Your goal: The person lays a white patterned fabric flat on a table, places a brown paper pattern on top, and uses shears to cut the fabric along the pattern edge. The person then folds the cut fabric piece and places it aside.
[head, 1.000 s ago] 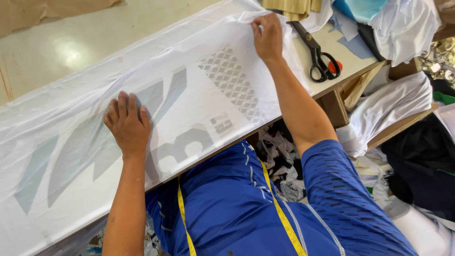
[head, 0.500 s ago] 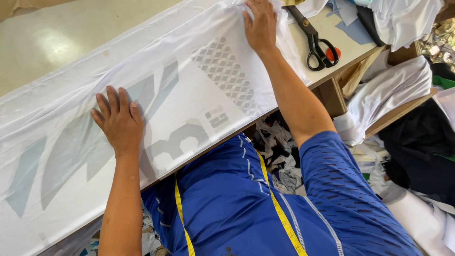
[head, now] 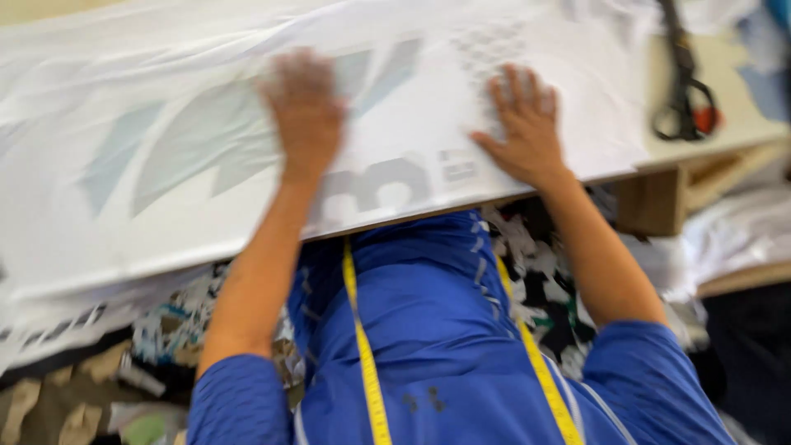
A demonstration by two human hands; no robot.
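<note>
Item: white cloth (head: 165,206), printed with grey-blue shapes, a grey numeral and a patch of small grey dots. It is laid across the worktop (head: 741,136) and fills the upper two thirds of the frame from the left edge to right of centre; its near edge hangs just over the worktop's front.

Left hand (head: 303,107): seen blurred, upper centre-left, laid on the cloth over the printed shapes. It appears flat with nothing gripped, though the blur hides the fingers.

Right hand (head: 523,124): upper centre-right, open, fingers spread, palm down on the cloth just below the dotted patch. Nothing is gripped.

Scissors (head: 684,91): dark blades, black handles with a red spot, lying on bare worktop at the upper right, well apart from both hands and untouched.

Tape measure (head: 367,363): yellow, hung round the neck over a blue shirt (head: 445,346), lower centre.

Scraps (head: 527,272): white, black and patterned offcuts piled below the worktop's edge.

Progress, as judged: the cloth is already spread out and largely flat under both palms; soft folds are still seen toward the left. No cut is seen in the cloth.
</note>
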